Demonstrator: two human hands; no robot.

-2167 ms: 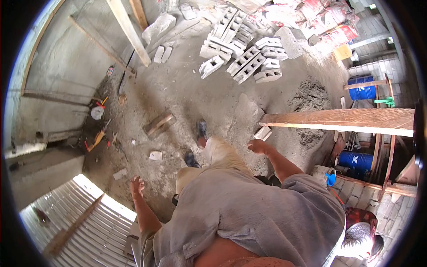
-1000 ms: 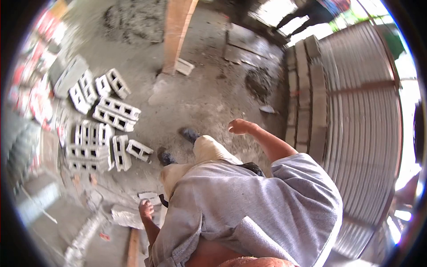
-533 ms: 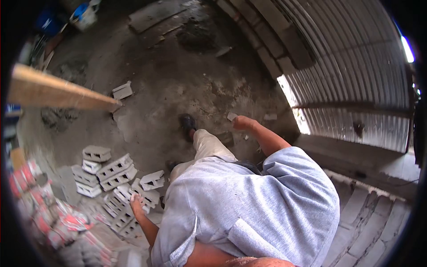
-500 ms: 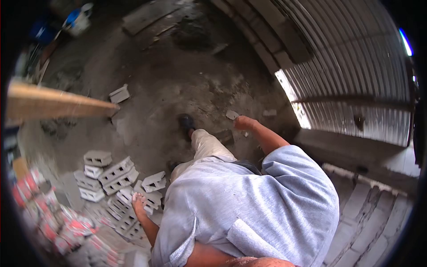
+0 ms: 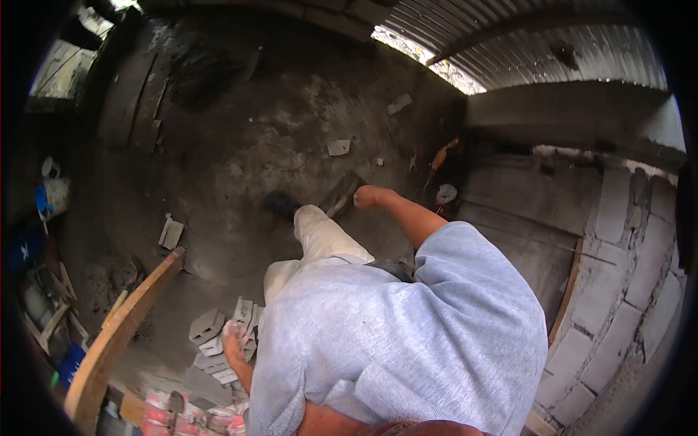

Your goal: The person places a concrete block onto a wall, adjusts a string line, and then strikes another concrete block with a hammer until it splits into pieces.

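My right hand (image 5: 368, 197) is stretched forward above the floor, its fingers curled into a fist with nothing visible in them. Beneath and beside it a dark flat slab (image 5: 340, 195) lies on the ground. Low at my left side hangs my left hand (image 5: 234, 337), dusty, its fingers loosely bent and apart. It overlaps the grey hollow concrete blocks (image 5: 207, 327) in view; I cannot tell whether it touches them. One dark shoe (image 5: 279, 205) shows ahead of my pale trousers.
A long wooden plank (image 5: 120, 334) slants at the left. Red-and-white bags (image 5: 193, 418) lie at the lower left. Small block pieces (image 5: 338, 147) are scattered on the dark floor (image 5: 218, 167). At the right stands a block wall (image 5: 611, 276), with corrugated metal sheeting (image 5: 538, 51) above.
My view has turned to the right, so the blocks and bags sit lower and more of the block wall shows. Both hands stay without any visible object.
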